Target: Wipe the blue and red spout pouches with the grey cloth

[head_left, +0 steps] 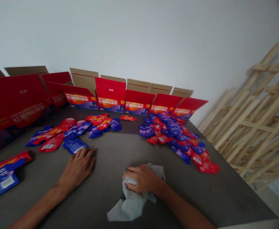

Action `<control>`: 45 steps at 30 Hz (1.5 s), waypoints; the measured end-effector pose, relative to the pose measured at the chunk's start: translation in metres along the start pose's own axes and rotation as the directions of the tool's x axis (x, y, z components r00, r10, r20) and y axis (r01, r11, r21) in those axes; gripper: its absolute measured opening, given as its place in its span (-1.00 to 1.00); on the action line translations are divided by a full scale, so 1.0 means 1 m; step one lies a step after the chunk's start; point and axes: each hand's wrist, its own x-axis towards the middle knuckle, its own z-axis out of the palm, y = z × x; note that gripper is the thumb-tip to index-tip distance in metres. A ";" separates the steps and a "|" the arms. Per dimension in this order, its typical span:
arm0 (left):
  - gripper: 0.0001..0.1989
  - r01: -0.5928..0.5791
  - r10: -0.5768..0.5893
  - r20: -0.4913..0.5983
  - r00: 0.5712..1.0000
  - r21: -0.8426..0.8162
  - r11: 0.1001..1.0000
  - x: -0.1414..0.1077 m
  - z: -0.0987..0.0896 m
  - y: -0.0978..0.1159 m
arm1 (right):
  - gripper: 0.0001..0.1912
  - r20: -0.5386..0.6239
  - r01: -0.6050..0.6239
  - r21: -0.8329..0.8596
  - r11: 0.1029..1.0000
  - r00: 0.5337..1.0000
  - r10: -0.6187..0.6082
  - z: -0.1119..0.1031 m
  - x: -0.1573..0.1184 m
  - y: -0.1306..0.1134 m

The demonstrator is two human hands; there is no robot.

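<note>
Clock bearings are taken from the cloth, with twelve towards the wall. We find the crumpled, pale grey fabric cloth (129, 206) on the dark grey, flat tabletop (108, 184), at its near side, with one loose corner trailing towards seven. The right hand (142, 178) grips it from above, fingers curled into the folds and a tuft showing by the thumb. In hand, as we judge it: the cloth held low against the surface by the right hand alone. The left hand (78, 167) lies at ten o'clock, open, palm down and holding nothing; its fingertips are at the near edge of a blue, flat foil pouch (74, 144), contact uncertain. Any shift of the cloth would, we judge, call for a firm hold on the bunched part and, towards one o'clock, care around the heap of red and purple-blue foil pouches (177, 130). A looser spread of red and blue pouches (52, 141) lies between ten and eleven, and larger red and blue flat packets (3, 178) lie at nine. Farther out, open red and blue cardboard cartons (110, 100) line the back from ten to one, before the plain pale wall (129, 38). Light wooden slatted frames (256, 127) lean at two, beyond the tabletop.
</note>
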 end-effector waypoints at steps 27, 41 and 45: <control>-0.59 0.139 -0.043 0.157 0.987 -0.674 0.725 0.017 0.004 0.060 | -0.75 -0.063 -0.015 -0.050 0.999 0.998 0.012 0.001 0.000 -0.001; -0.45 0.311 0.177 0.308 0.935 -0.950 0.012 -0.013 0.015 0.121 | -0.81 -0.342 -0.088 -0.081 0.993 0.938 0.055 0.009 0.003 0.002; -0.44 0.306 0.239 0.312 0.919 -0.950 0.065 -0.015 0.013 0.118 | -0.83 -0.494 -0.198 0.006 0.980 0.851 0.175 0.001 0.002 0.006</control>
